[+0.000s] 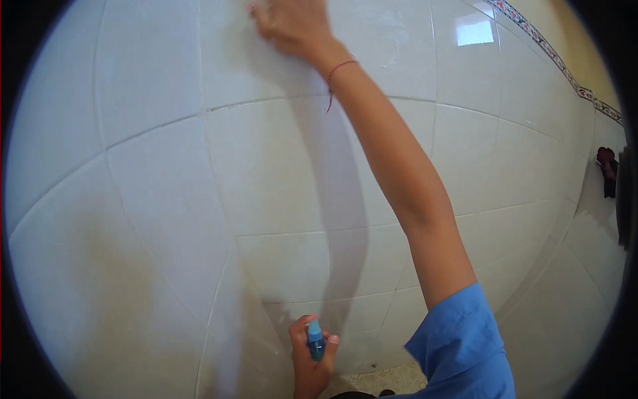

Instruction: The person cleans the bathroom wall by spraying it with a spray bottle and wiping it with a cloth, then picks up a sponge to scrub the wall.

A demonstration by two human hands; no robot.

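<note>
Wrapped round a small blue spray bottle point(316, 347), my left hand point(311, 362) is low in the view, with its index finger on the light blue spray top. The bottle stands upright in it. My right hand point(289, 26) reaches up to the white tiled wall point(272, 166) at the top of the view. Its fingers are bent and partly cut off by the frame's edge, and whether it holds anything is hidden. A thin red string is tied round my right wrist. Brownish stains mark the tiles at the left.
A patterned border strip point(538, 40) runs along the wall at the upper right. Dark items point(606, 166) hang at the far right. A bit of patterned floor point(382, 380) shows at the bottom. The wall meets another at the left.
</note>
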